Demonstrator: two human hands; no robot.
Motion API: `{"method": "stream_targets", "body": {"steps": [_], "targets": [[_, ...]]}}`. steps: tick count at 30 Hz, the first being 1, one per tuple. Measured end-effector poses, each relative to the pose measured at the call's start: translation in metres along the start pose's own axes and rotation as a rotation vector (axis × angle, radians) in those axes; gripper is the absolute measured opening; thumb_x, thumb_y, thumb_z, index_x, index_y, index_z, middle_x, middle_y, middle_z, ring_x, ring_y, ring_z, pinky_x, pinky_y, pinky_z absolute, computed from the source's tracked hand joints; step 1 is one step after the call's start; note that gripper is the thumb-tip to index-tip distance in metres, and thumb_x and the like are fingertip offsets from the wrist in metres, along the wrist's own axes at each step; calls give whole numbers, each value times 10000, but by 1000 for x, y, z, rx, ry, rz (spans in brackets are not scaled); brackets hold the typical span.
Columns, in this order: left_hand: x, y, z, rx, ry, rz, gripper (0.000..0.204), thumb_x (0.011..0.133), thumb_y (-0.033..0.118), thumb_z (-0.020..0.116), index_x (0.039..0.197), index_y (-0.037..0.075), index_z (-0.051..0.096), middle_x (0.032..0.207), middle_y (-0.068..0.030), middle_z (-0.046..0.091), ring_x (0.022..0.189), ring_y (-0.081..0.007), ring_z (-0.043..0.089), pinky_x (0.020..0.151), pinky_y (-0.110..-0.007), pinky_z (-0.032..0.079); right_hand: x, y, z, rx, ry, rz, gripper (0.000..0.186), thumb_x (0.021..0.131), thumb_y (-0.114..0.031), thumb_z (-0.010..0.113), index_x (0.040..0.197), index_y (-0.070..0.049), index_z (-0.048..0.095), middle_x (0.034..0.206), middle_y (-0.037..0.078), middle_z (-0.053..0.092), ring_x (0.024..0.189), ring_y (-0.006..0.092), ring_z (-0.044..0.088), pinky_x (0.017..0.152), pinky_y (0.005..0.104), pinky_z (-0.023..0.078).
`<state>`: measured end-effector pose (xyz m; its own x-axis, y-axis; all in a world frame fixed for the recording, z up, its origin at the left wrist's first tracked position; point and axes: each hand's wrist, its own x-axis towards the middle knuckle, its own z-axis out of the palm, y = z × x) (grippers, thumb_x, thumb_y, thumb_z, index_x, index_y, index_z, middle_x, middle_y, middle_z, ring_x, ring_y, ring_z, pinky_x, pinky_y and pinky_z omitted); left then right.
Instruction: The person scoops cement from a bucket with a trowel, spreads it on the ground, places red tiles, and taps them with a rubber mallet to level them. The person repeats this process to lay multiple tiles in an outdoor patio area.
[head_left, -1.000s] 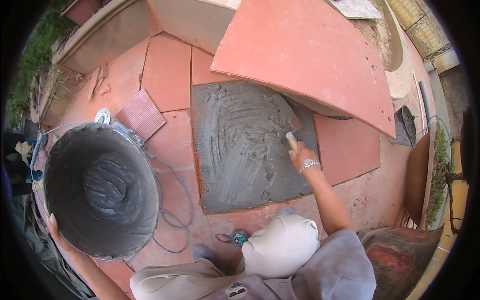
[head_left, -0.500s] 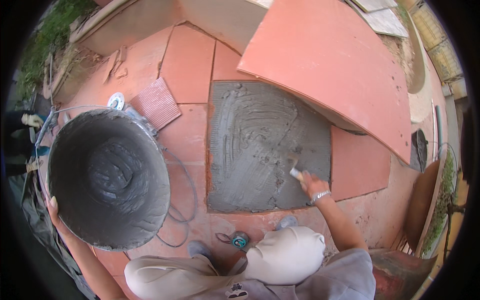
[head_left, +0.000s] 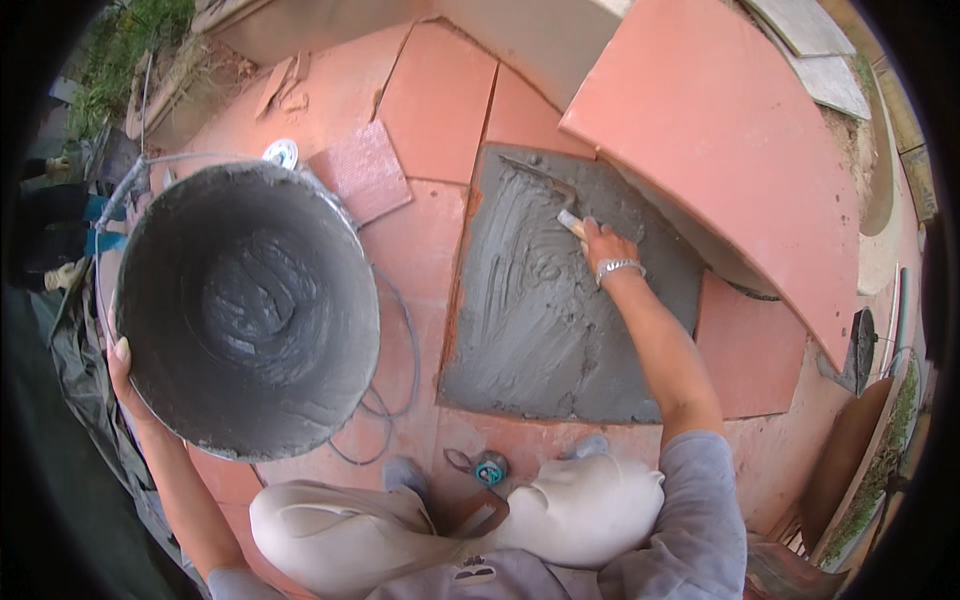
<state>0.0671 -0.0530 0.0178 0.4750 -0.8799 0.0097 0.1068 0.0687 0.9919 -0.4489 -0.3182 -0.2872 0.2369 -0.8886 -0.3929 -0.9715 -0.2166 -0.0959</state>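
Note:
A large bucket (head_left: 335, 400), its inside coated grey, is tilted toward me at the left with wet mortar (head_left: 262, 300) at its bottom. My left hand (head_left: 122, 368) grips its left side; the thumb shows at the rim and the other fingers are hidden. In my right hand (head_left: 608, 247) is a trowel (head_left: 571, 222), held by its pale handle. Its thin blade lies against the far part of a square bed of grey mortar (head_left: 520, 350), which is streaked with swirls and ridges. My right arm stretches across the bed.
A big reddish slab (head_left: 720, 170) leans over the bed's far right edge. Red paving (head_left: 430, 110) surrounds it. A ribbed tile (head_left: 362, 175) and a tool with a white disc (head_left: 282, 154) are behind the bucket. A cable (head_left: 413, 350) loops beside it; a small teal-topped object (head_left: 491, 468) lies between my feet.
My right hand has carried the trowel from the bed's near right area to its far part, arm now extended. The whole view has shifted a little; my left hand keeps its hold on the bucket.

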Motion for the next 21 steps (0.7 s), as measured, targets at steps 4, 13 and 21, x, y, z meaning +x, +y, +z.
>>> {"method": "stream_targets", "body": {"steps": [4, 13, 21], "targets": [[-4, -3, -29, -120, 47, -127, 552, 949, 380, 509, 1329, -19, 544, 1306, -170, 612, 1170, -308, 595, 1039, -418, 450, -21, -3, 11, -22, -23, -117, 287, 975, -273, 515, 1219, -131, 464, 1106, 179, 640, 983, 391, 666, 819, 510, 523], [-3, -1, -51, -128, -22, -205, 539, 965, 377, 469, 1323, -15, 561, 1314, -171, 609, 1178, -296, 593, 1043, -411, 447, -174, 33, 68, -17, -35, -544, 303, 893, -201, 590, 1191, -168, 545, 883, 117, 641, 774, 331, 683, 647, 465, 548], [0, 1, -63, -98, -16, -230, 547, 972, 406, 469, 1313, -10, 569, 1312, -161, 613, 1175, -298, 594, 1039, -409, 449, -275, 116, 71, -45, -62, -547, 304, 839, -223, 650, 1134, -151, 639, 836, 93, 647, 740, 286, 677, 603, 430, 551]]}}
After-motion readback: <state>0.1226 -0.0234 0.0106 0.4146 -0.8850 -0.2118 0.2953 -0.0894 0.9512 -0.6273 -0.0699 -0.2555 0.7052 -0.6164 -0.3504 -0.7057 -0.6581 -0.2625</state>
